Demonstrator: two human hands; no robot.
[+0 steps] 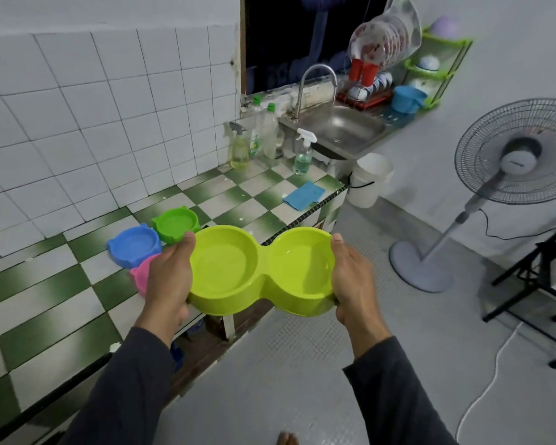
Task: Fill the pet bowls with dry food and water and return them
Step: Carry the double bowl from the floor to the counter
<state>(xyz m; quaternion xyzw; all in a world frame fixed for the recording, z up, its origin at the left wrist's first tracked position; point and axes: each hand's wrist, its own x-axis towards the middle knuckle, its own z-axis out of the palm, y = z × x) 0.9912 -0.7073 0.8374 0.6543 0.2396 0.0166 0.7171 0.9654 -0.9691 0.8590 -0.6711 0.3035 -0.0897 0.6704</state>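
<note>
A: Which step is it?
B: The person carries the empty double bowl (260,271) over the counter (61,303) edge; it needs the sink (344,130) next, probably.
A: And the hands?
B: The left hand (170,274) clasps its left end, the right hand (350,277) its right end

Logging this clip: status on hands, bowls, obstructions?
Both hands, left and right, grip the lime double bowl, both wells empty. Three small bowls on counter. Path to sink clear.

Head-worn camera looks forward and down, near the counter (61,303).
</note>
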